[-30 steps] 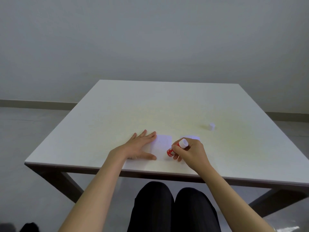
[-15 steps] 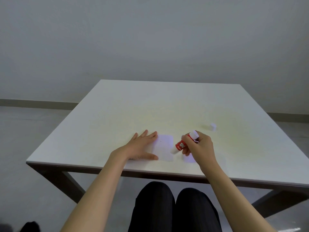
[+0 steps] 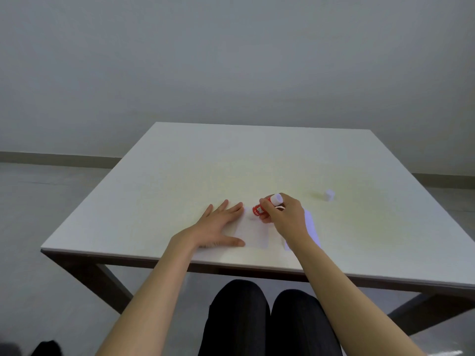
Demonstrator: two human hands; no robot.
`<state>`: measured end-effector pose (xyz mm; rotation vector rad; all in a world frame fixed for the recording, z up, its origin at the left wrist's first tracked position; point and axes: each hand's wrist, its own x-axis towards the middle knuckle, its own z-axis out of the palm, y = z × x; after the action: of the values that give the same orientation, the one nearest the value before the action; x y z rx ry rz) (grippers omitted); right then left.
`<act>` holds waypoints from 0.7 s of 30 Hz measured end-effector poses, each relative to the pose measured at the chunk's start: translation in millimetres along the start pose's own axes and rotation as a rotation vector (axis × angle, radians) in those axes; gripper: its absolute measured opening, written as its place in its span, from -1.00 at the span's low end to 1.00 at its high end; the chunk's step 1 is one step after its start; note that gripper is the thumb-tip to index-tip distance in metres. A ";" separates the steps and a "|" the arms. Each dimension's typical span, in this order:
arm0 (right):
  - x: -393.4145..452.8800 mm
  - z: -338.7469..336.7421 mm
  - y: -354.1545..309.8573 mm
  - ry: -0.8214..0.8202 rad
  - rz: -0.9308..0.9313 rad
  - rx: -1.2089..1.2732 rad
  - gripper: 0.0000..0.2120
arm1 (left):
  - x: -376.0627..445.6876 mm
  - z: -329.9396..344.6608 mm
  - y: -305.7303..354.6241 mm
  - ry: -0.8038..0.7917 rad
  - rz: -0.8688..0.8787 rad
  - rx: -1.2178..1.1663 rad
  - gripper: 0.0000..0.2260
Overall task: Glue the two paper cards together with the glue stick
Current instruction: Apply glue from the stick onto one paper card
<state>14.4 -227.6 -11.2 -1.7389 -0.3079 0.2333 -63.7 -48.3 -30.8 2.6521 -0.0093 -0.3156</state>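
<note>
The left hand (image 3: 218, 227) lies flat and open on the table (image 3: 180, 176), with its fingers spread. It presses down on the left side of a white paper card (image 3: 253, 233), near the front edge of the table. Just to the right, the right hand (image 3: 285, 217) is closed around a red glue stick (image 3: 264, 208). The stick is tilted, with its white end up and its other end down at the far edge of the card. I cannot tell if the tip touches the paper. A second card (image 3: 312, 227) lies on the table under the right wrist, partly hidden. Farther right, well apart from the hands, a small white cap (image 3: 329, 195) sits on the table.
</note>
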 end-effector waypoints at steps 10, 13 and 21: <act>-21.7 0.8 -0.6 -0.248 -0.090 -0.079 -0.93 | 1.4 3.9 -3.0 0.014 -0.014 -0.045 -0.16; -16.5 -6.5 -1.3 -0.218 -0.053 -0.061 -0.92 | 1.4 2.9 -2.8 0.005 -0.013 -0.028 -0.15; -12.0 -33.1 2.6 0.100 0.037 0.110 -0.92 | -3.0 1.3 0.8 0.006 -0.021 -0.035 -0.19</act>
<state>14.0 -262.7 -7.6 -1.6426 -0.1868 0.1863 -66.9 -49.4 -30.9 2.6198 0.0265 -0.3114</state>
